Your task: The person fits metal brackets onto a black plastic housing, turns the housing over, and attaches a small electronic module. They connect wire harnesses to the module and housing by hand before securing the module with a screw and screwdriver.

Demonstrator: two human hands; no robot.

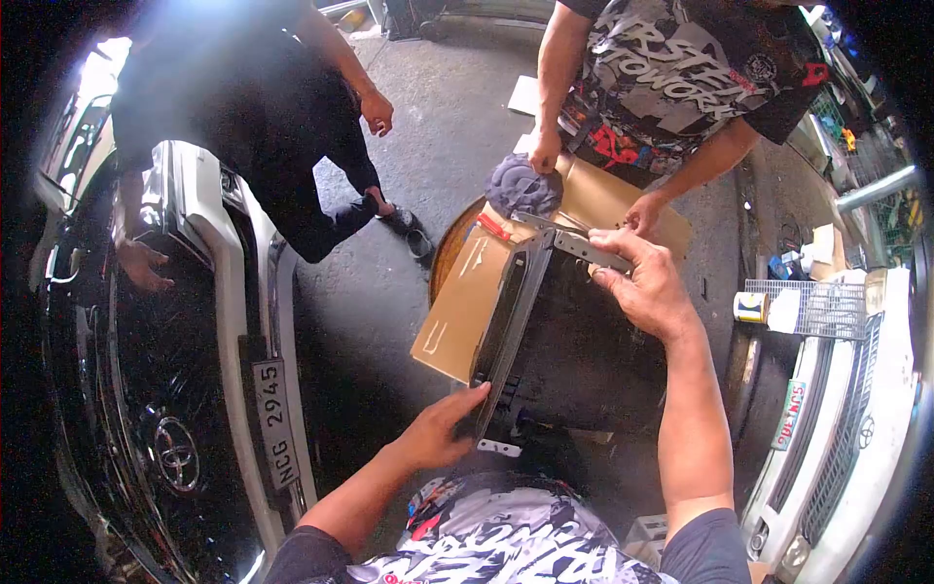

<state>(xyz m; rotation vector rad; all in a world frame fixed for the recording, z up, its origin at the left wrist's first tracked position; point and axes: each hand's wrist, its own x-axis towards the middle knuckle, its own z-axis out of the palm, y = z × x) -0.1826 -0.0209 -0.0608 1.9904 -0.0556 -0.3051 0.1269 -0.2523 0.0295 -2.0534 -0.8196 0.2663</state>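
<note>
A long dark bar-shaped part point(522, 302) runs slantwise in front of me, above a sheet of brown cardboard point(452, 326). My left hand point(443, 428) is closed around its lower end. A grey metal bracket with holes point(574, 243) sits across the bar's far end. My right hand point(647, 282) pinches the bracket between thumb and fingers. Just beyond the bracket, a bundled grey-purple cloth point(523, 187) lies under the hand of a person point(681, 88) opposite me. Something red point(493, 227) lies beside the bar on the cardboard.
On the left stands a dark Toyota point(117, 389) with its plate facing inward; another person point(243, 127) walks beside it. A white Toyota front point(856, 428) is at the right, below a wire rack point(817, 310) with a small can point(750, 307). A round brown tabletop edge point(449, 248) shows under the cardboard.
</note>
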